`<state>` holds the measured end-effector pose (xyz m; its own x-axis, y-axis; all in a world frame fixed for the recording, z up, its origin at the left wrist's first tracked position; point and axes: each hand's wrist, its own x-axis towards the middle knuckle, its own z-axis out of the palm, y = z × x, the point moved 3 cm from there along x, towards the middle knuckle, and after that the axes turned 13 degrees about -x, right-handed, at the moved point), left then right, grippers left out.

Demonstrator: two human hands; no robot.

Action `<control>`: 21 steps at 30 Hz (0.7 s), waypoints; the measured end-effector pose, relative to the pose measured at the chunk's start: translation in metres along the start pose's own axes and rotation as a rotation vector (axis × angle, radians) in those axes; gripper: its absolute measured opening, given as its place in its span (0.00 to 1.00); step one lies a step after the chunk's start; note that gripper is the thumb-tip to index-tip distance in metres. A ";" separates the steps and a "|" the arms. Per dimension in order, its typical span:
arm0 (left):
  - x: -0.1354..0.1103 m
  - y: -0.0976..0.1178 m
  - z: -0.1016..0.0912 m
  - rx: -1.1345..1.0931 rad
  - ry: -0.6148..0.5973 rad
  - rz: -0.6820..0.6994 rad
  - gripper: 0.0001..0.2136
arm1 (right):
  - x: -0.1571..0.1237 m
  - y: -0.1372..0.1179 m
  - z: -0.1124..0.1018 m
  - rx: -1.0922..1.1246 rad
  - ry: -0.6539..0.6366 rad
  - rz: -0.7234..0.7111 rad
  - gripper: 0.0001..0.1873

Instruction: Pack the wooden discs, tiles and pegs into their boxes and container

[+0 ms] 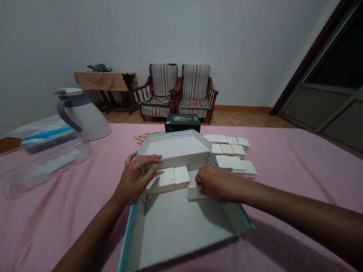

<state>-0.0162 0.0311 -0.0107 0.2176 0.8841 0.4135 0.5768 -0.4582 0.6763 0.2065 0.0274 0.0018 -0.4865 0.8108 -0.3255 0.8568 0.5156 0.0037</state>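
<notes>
A shallow white cardboard box (170,230) with a blue outer edge lies open on the pink table. Inside it, a row of pale square blocks (173,177) leans against a white inner wall. My left hand (135,180) rests on the box's left side, fingers spread over the wall and the leftmost block. My right hand (215,184) is inside the box at the right, fingers curled round another pale block (194,192) lying on the box floor.
Stacks of more pale square blocks (232,153) lie right of the box. A black box (182,122) and a string of beads (146,136) sit behind. At left stand a white jug (82,113) and a clear plastic container (39,155). Two striped chairs (178,92) are beyond.
</notes>
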 end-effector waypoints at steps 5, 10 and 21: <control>0.000 0.000 0.000 0.004 0.004 0.001 0.09 | 0.016 0.008 -0.005 0.456 0.055 0.084 0.07; 0.001 0.000 0.000 0.009 -0.002 0.003 0.09 | 0.037 -0.005 0.017 0.993 -0.140 0.272 0.12; 0.001 0.000 0.001 0.008 0.004 -0.002 0.09 | 0.036 0.001 0.017 0.617 -0.102 0.120 0.05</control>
<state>-0.0157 0.0318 -0.0112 0.2133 0.8848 0.4142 0.5832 -0.4555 0.6726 0.1929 0.0520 -0.0256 -0.3887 0.8066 -0.4454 0.8598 0.1437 -0.4901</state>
